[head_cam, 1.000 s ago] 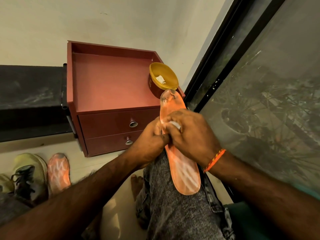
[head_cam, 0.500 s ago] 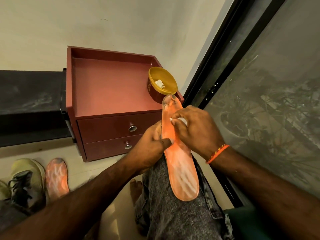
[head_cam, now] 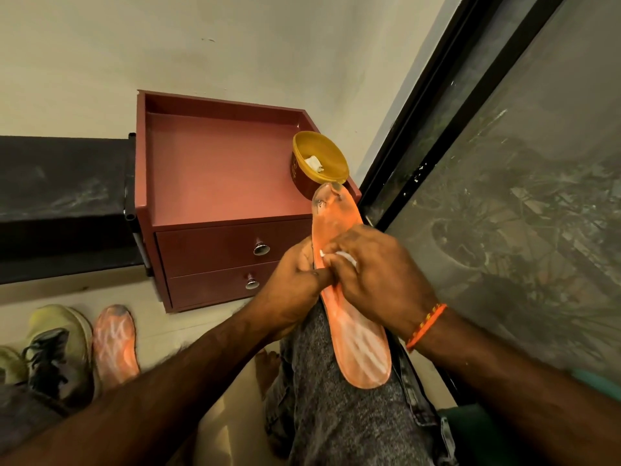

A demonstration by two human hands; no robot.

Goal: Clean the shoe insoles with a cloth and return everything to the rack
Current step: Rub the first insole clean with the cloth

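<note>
Both hands meet mid-insole: the orange insole (head_cam: 349, 297) runs lengthwise along the thigh, toe away, left hand (head_cam: 292, 290) pinching its edge, right hand (head_cam: 379, 280) pressing a white cloth (head_cam: 346, 257) onto it.

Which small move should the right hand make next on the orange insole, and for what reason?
Probably slide the right hand with the white cloth up toward the far tip of the insole. Dark specks show there, near the yellow bowl, while the cloth sits at the middle. The left hand steadies the edge on the knee.
</note>
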